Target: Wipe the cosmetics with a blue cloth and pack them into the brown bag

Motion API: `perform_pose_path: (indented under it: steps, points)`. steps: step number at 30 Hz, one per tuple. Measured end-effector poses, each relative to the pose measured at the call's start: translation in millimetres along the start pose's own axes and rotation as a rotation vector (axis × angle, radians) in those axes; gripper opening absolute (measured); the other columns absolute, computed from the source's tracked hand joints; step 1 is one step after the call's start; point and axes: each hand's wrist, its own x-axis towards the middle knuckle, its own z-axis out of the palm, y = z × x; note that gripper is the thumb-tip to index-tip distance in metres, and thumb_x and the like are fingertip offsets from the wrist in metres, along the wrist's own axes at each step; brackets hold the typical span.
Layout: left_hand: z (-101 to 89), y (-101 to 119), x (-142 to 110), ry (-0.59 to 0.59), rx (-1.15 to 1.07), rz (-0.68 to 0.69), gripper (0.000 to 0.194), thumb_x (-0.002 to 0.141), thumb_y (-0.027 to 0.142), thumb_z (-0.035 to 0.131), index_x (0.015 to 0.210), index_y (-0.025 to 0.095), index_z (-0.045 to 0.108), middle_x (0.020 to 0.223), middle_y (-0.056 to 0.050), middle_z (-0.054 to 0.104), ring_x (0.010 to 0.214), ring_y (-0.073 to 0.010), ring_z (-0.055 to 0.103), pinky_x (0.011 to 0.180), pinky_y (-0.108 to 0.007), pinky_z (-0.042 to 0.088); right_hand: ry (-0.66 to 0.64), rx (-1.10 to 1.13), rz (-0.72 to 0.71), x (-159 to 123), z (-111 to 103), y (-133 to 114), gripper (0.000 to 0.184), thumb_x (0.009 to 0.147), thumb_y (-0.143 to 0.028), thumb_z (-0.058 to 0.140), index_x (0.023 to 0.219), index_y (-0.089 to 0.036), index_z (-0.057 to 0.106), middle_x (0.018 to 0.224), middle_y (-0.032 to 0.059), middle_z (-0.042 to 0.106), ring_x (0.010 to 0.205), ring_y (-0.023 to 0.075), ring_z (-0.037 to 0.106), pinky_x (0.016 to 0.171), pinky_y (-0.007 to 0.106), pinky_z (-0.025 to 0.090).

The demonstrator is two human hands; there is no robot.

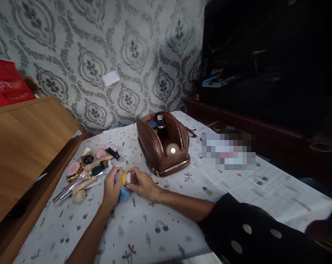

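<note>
Both hands are closed on a small container [124, 178] with a yellow band and a pale section; its exact kind is unclear. My left hand [111, 189] grips its left end, with a light blue cloth [124, 194] bunched below the fingers. The fingers of my right hand [145, 186] hold the other end, which they partly cover. Just beyond stands a brown toiletry bag [152, 154], unzipped at the top. Inside it are a dark bottle with a shiny cap [161, 121] and a dark blue item [153, 124].
Left of my hands lies a cluster of makeup: a silver-pink tube [72, 187], a pink round compact [74, 168], a black-topped jar [88, 159] and a beige sponge [79, 196]. A blurred patch [228, 150] covers items at right. A wooden panel [25, 146] borders the left.
</note>
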Motion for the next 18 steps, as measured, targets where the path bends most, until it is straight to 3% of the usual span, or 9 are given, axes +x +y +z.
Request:
perform_pose_path:
  steps: [4, 9, 15, 18]
  points:
    - [1.4, 1.9, 0.1, -0.024, 0.022, 0.017, 0.030, 0.098, 0.039, 0.040, 0.083, 0.019, 0.057, 0.078, -0.001, 0.058, 0.075, -0.0167, 0.055, 0.071, -0.027, 0.042, 0.084, -0.096, -0.037, -1.0, -1.2, -3.9, 0.037, 0.073, -0.020, 0.076, 0.105, -0.018, 0.058, 0.088, -0.0002, 0.058, 0.077, 0.0143, 0.055, 0.074, 0.028, 0.043]
    - [1.3, 3.8, 0.1, -0.013, 0.010, 0.015, 0.031, 0.098, 0.039, 0.040, 0.081, 0.019, 0.057, 0.079, -0.001, 0.059, 0.076, -0.0169, 0.056, 0.071, -0.027, 0.043, 0.044, -0.048, 0.005, 0.7, -3.2, -1.3, 0.030, 0.078, -0.031, 0.074, 0.102, -0.018, 0.060, 0.074, -0.0030, 0.057, 0.069, 0.0133, 0.054, 0.064, 0.024, 0.040]
    - [0.9, 2.0, -0.3, -0.003, -0.017, 0.000, 0.031, 0.098, 0.040, 0.040, 0.085, 0.019, 0.059, 0.081, -0.002, 0.061, 0.079, -0.0178, 0.058, 0.074, -0.027, 0.044, -0.042, 0.028, 0.017, -0.3, -6.4, -1.3, 0.031, 0.090, -0.034, 0.060, 0.116, -0.018, 0.057, 0.066, -0.0044, 0.060, 0.060, 0.0128, 0.057, 0.060, 0.023, 0.040]
    - [1.6, -0.3, -0.7, 0.000, -0.027, -0.023, 0.032, 0.098, 0.041, 0.040, 0.085, 0.019, 0.059, 0.082, -0.002, 0.061, 0.079, -0.0180, 0.058, 0.073, -0.027, 0.044, -0.053, -0.001, 0.044, -0.2, -6.1, -2.6, 0.041, 0.087, -0.033, 0.063, 0.124, -0.018, 0.053, 0.067, -0.0045, 0.060, 0.062, 0.0135, 0.057, 0.061, 0.024, 0.040]
